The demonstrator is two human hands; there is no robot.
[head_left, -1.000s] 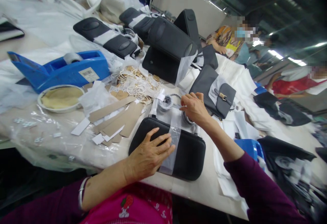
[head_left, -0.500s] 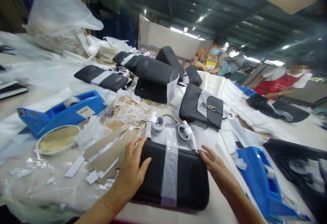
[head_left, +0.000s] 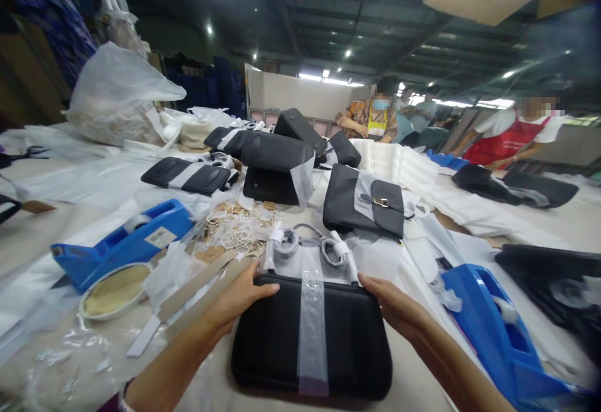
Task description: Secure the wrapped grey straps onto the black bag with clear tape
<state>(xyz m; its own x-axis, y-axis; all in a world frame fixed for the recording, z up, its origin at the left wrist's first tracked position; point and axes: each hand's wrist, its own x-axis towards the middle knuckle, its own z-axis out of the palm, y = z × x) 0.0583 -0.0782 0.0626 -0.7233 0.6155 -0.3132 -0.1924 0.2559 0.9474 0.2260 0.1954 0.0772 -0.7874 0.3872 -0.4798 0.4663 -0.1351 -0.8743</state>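
Note:
In front of me is a black handbag (head_left: 270,337) with a strip of clear film down its middle. Grey cords (head_left: 285,246), bundled in white wrap, stick out beyond its top edge. My left hand (head_left: 244,293) grips the upper left corner, thumb on the face and fingers mostly hidden behind. At the upper right corner, my right hand (head_left: 392,299) pinches the edge, its fingertips partly hidden. Just beyond lies a black buckled bag (head_left: 342,202) with white tissue under its strap.
Blue tape dispensers (head_left: 162,230) (head_left: 498,330) stand on both sides. Left of the handbag are a round tape roll (head_left: 115,290), cardboard strips (head_left: 197,287) and tangled tag strings (head_left: 239,230). More black bags (head_left: 277,149) are stacked behind. Co-workers (head_left: 375,114) stand across the table.
My left hand has gone from lying spread on the bag's left side to gripping its upper corner. My right hand has closed on the other corner. The view has levelled.

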